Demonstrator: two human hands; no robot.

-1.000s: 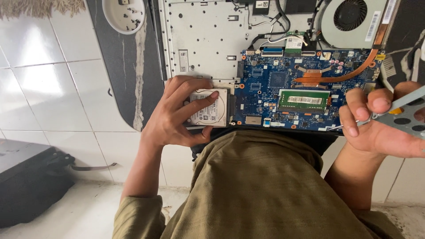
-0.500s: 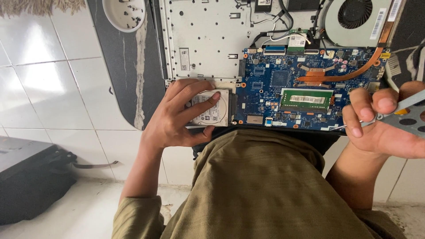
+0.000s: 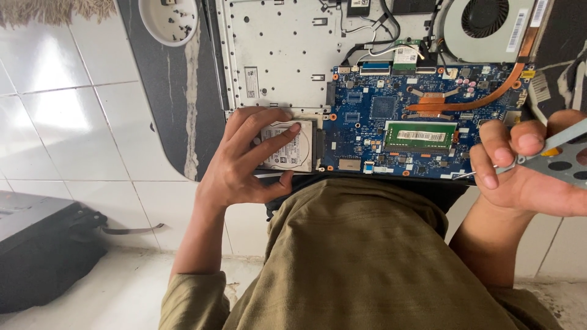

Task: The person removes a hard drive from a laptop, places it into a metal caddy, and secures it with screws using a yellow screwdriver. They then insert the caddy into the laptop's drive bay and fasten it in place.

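Observation:
An opened laptop lies in front of me with its blue mainboard (image 3: 391, 122) bare. My left hand (image 3: 244, 160) rests on the silver hard drive (image 3: 288, 146) at the mainboard's left edge, fingers spread over it and thumb below it. My right hand (image 3: 526, 168) is at the right, above the laptop's corner. It pinches a grey metal bracket with round holes (image 3: 559, 160) together with a thin tool whose tip sticks out to the left. A green memory module (image 3: 420, 135) sits in the middle of the board.
A round fan (image 3: 489, 24) with a copper heat pipe (image 3: 477, 101) is at the top right. The silver chassis plate (image 3: 278, 52) lies upper middle. A white bowl with small screws (image 3: 168, 18) stands upper left. A black bag (image 3: 43, 250) is on the tiled floor at left.
My right hand with the bracket has shifted slightly left and down. My left hand stays on the hard drive.

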